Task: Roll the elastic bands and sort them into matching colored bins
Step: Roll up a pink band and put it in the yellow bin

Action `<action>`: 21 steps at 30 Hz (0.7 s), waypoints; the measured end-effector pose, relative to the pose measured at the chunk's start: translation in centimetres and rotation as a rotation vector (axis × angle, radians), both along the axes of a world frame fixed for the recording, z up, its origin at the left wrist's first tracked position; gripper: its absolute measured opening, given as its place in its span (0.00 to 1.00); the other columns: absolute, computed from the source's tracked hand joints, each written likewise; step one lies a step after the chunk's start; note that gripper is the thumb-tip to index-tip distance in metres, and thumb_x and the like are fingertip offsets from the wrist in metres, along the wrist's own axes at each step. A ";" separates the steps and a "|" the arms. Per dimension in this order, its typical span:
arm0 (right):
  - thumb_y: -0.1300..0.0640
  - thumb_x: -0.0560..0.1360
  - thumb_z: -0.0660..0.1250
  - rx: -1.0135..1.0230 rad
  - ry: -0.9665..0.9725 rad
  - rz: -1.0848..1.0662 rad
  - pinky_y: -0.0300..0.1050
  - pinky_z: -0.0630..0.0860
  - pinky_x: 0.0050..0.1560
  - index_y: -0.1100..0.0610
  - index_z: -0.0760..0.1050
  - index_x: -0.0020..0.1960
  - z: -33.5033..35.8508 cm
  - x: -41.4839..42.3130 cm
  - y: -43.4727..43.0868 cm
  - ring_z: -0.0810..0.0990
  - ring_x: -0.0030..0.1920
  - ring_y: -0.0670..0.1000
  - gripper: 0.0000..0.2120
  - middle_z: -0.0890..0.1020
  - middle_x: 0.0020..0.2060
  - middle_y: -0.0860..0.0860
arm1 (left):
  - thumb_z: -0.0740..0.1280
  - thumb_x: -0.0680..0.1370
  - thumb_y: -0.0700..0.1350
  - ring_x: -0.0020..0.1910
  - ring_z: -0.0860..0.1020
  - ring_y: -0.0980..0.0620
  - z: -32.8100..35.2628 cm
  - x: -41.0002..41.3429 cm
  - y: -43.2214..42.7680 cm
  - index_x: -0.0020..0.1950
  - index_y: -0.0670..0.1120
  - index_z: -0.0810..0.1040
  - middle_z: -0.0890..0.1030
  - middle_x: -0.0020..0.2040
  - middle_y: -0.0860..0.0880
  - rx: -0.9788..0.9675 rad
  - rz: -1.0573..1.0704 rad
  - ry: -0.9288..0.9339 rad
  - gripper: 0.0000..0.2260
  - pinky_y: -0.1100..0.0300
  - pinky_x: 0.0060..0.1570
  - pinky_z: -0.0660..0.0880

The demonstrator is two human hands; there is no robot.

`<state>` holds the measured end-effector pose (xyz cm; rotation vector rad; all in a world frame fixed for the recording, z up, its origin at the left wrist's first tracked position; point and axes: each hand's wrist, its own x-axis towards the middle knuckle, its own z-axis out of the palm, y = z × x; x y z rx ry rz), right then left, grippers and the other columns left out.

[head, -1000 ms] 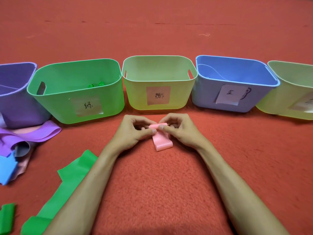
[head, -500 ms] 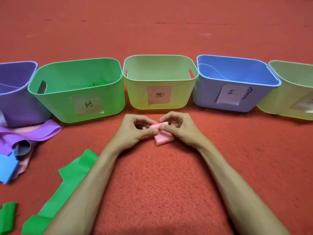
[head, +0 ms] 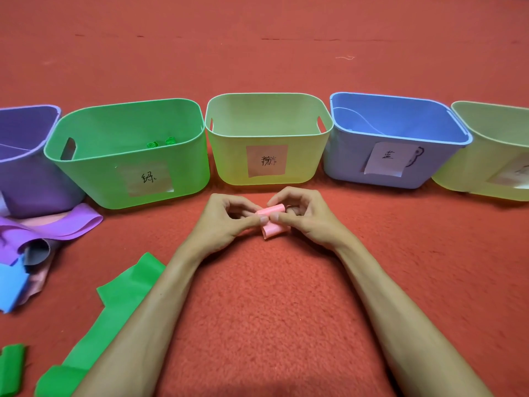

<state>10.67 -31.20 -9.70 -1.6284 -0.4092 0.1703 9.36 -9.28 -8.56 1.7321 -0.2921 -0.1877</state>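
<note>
A pink elastic band (head: 273, 220), mostly rolled into a short tube, sits between both hands just above the red carpet. My left hand (head: 226, 222) pinches its left end with thumb and fingers. My right hand (head: 300, 217) pinches the right end, fingers curled over the roll. A short loose tail hangs below the roll. Right behind the hands stands the yellow-green bin with a pink label (head: 267, 130). The green bin (head: 86, 156) to its left holds two small green rolls (head: 160, 143).
A purple bin (head: 20, 179) stands far left, a blue bin (head: 352, 164) and another yellow-green bin (head: 463, 179) to the right. Loose purple, blue and pink bands (head: 43, 233) lie heaped at left. A long green band (head: 123, 293) lies under my left forearm.
The pink band's loose tail has grown much shorter as both hands wound it up. The roll is thicker and lifted a little toward the bins.
</note>
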 end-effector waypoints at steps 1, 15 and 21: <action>0.59 0.72 0.77 -0.017 -0.001 -0.003 0.59 0.65 0.39 0.55 0.83 0.52 0.0 0.0 0.1 0.69 0.39 0.59 0.09 0.78 0.45 0.73 | 0.80 0.72 0.40 0.40 0.83 0.51 0.0 0.0 0.0 0.50 0.41 0.87 0.87 0.41 0.43 -0.002 0.007 -0.001 0.08 0.56 0.45 0.79; 0.60 0.75 0.75 -0.006 0.000 -0.013 0.73 0.72 0.44 0.61 0.81 0.53 -0.1 -0.1 0.1 0.81 0.45 0.67 0.08 0.84 0.47 0.68 | 0.80 0.72 0.47 0.40 0.79 0.51 -0.1 0.2 0.0 0.51 0.45 0.88 0.87 0.43 0.42 0.023 -0.018 -0.012 0.10 0.57 0.45 0.75; 0.59 0.73 0.77 -0.050 -0.015 -0.022 0.65 0.67 0.33 0.57 0.81 0.52 -0.1 0.1 0.1 0.70 0.37 0.60 0.10 0.78 0.44 0.74 | 0.77 0.75 0.43 0.37 0.79 0.50 -0.1 0.1 0.0 0.50 0.43 0.88 0.86 0.39 0.42 0.001 -0.015 0.014 0.06 0.57 0.37 0.73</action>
